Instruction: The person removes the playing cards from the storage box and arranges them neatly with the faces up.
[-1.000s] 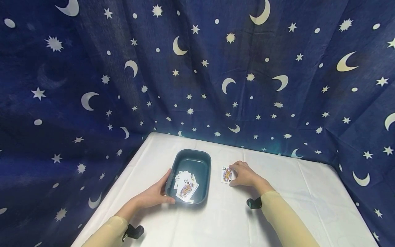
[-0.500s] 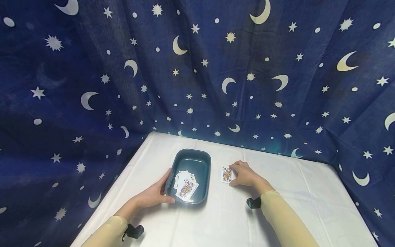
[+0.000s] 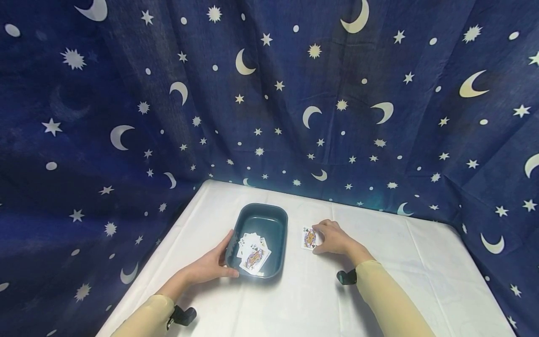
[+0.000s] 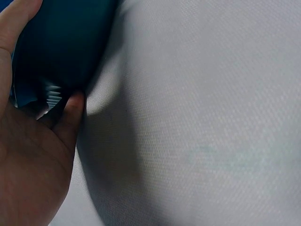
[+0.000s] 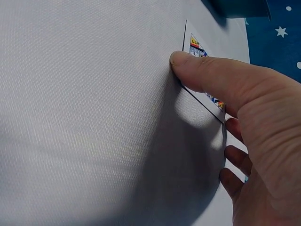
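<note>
Teal tub gripped by left hand; right hand pinches card.

Matt woven tablecloth, glossy card

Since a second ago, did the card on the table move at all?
No. The card lies at the same spot right of the blue tub, with the right hand on its edge.

Nothing can be read; the face card shows only blurred corner marks.
</note>
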Motion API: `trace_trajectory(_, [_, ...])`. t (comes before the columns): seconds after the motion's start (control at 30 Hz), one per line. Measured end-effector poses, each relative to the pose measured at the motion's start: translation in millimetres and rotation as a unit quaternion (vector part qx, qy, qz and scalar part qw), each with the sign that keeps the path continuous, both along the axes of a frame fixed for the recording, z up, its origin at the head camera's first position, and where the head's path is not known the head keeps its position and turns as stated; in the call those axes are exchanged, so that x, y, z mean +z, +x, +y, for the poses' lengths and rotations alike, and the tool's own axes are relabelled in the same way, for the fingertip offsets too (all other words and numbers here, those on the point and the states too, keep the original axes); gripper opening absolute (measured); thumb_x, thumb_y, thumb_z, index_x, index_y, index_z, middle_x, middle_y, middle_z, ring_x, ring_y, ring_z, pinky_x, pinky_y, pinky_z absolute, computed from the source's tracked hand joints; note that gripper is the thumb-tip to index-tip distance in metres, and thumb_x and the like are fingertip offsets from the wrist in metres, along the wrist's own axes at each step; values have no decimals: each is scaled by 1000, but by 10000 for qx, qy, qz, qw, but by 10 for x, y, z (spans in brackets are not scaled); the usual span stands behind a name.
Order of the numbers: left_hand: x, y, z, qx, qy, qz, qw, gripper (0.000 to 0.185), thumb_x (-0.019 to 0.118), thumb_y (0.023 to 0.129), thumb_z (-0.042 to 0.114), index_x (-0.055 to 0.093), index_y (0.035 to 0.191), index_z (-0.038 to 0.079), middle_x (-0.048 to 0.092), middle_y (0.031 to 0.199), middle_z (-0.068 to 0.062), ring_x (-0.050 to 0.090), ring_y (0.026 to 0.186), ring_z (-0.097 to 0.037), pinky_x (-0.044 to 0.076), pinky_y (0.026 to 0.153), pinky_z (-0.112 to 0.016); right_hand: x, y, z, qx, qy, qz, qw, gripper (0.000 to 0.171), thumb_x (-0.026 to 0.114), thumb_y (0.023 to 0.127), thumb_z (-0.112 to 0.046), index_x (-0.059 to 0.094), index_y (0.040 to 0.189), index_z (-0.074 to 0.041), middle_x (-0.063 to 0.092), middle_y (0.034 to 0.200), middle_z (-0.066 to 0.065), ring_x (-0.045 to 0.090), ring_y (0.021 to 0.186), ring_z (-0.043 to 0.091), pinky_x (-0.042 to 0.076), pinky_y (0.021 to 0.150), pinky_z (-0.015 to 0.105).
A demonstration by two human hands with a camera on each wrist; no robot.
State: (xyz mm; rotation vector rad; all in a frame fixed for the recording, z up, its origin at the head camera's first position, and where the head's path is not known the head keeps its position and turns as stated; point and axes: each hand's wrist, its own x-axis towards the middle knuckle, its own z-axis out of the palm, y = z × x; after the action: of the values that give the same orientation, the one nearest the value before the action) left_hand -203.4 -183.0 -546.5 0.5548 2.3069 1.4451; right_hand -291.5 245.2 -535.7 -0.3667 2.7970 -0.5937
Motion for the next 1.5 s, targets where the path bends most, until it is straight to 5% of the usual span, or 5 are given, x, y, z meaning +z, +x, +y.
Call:
trace_trajectory(0.83, [-30, 4, -3, 6, 34, 56, 10000, 124, 87, 83, 22, -5, 165, 14, -6, 171, -14, 7, 155, -37, 27, 120, -48, 21, 31, 16, 87, -23, 32, 10000, 91, 92, 73, -38, 53, 150, -9, 48, 147, 15, 41, 134, 35, 35, 116, 56])
trace_trajectory(1.13, [-21, 17, 1, 21, -25, 46, 10000, 124, 87, 83, 23, -6, 165, 15, -6, 171, -14, 9, 154, -37, 28, 119, -46, 142, 92, -144, -56, -483, 1090, 9929, 83, 71, 93, -49, 40, 156, -6, 46, 151, 20, 40, 139, 41, 34, 116, 58])
trace_trajectory(1.33, [-28, 15, -5, 102, -105, 1, 9999, 125, 88, 83, 25, -5, 166, 16, -6, 171, -15, 11, 154, -38, 31, 118, -45, 362, 208, -606, 163, -723, 1600, 9843, 79, 74, 90, -50, 47, 152, -8, 51, 147, 15, 42, 139, 35, 35, 117, 54])
trace_trajectory(1.5, [-33, 4, -2, 93, -139, 10, 9999, 124, 88, 83, 26, -4, 166, 16, -6, 171, -14, 10, 154, -37, 30, 119, -46, 450, 369, -1052, 891, -286, 1849, 9783, 77, 80, 83, -53, 59, 142, -8, 60, 134, 9, 49, 128, 29, 42, 111, 48])
